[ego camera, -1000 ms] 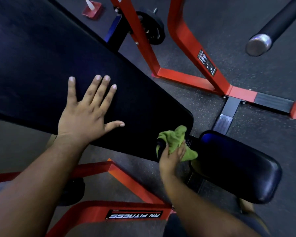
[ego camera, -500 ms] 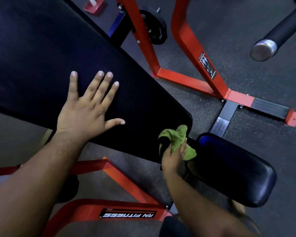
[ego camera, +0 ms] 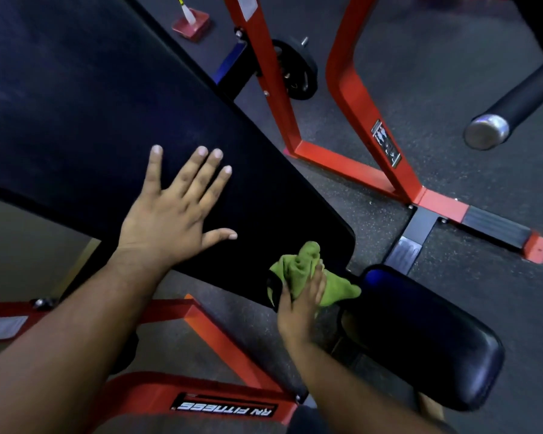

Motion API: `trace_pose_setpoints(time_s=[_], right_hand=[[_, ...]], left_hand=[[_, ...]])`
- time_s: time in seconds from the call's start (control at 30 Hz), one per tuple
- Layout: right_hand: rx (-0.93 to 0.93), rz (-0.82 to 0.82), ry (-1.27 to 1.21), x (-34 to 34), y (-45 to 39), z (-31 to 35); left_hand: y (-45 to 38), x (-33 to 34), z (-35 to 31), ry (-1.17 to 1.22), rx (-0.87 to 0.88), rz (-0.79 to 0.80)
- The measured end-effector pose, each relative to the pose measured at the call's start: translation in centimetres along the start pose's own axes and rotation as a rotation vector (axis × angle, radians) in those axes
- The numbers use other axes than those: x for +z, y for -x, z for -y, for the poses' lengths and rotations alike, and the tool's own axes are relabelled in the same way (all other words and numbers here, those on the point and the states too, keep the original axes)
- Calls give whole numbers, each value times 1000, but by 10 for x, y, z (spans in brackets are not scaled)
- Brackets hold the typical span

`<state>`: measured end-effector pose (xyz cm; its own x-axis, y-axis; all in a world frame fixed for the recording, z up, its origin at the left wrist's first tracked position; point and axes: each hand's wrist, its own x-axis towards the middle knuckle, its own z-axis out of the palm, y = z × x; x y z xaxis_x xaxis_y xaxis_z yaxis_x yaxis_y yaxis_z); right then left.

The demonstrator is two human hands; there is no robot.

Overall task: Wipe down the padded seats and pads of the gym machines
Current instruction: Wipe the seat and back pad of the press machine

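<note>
A long black padded backrest of a red-framed bench slants across the left half of the view. My left hand lies flat on it, fingers spread, holding nothing. My right hand presses a crumpled green cloth against the lower end edge of the backrest, in the gap before the black seat pad at the lower right. The palm side of my right hand is hidden.
The red bench frame runs under the pads, with a label near the bottom edge. A red rack upright with a black weight plate stands behind. A black padded roller juts in at the upper right. A small red cone base sits on the speckled floor.
My right hand and the green cloth have slid slightly along the backrest's end edge. My left hand stays flat on the pad. The view has shifted a little.
</note>
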<state>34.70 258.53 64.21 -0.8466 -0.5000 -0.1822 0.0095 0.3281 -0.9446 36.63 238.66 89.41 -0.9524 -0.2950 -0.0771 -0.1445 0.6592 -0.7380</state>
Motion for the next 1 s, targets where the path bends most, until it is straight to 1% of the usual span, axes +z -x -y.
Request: trace_pose_setpoints(time_s=[0.07, 0.13, 0.17, 0.2, 0.23, 0.3, 0.33, 0.37, 0.4, 0.47, 0.53, 0.57, 0.6, 0.63, 0.67, 0.77, 0.9, 1.0], right_hand=[[99, 10, -64, -2, -33, 17], [229, -58, -89, -11, -88, 40], [225, -81, -75, -16, -111, 59], [149, -72, -40, -17, -125, 79], [-8, -25, 17, -16, -132, 99], [-384, 103, 122, -7, -129, 125], [-472, 143, 156, -8, -128, 125], [-491, 161, 187, -12, -126, 115], [-453, 162, 211, -19, -123, 101], [-206, 127, 192, -35, -116, 63], [7, 126, 148, -37, -112, 47], [30, 114, 132, -33, -114, 55], [15, 93, 126, -27, -116, 70], [-38, 68, 118, -21, -119, 91], [-133, 56, 111, -15, -124, 116], [-421, 106, 167, -6, -138, 193], [-660, 170, 251, 6, -150, 284], [-789, 173, 326, 19, -158, 334]], left_hand=[[1, 1, -1, -3, -2, 0], [0, 4, -1, -15, 4, 2], [0, 5, 0, -17, 4, -3], [-1, 6, 0, -7, 2, -13], [0, 7, 0, 5, -3, -16], [2, 6, 1, -5, -9, -25], [-1, 5, 0, -1, -1, -27], [-1, 4, -1, 8, 1, -19], [1, 2, -1, 12, -1, -23], [2, 2, -2, 11, -16, -26], [3, 2, 0, 22, -26, -6], [3, 2, 1, 20, -23, -2], [2, 0, 1, 19, -23, 4], [2, -2, 2, 22, -36, 13], [4, -7, 4, 20, -68, 20], [18, -21, 13, -3, -267, 12], [54, -34, 54, 16, -495, -7], [80, -33, 79, 30, -610, 4]])
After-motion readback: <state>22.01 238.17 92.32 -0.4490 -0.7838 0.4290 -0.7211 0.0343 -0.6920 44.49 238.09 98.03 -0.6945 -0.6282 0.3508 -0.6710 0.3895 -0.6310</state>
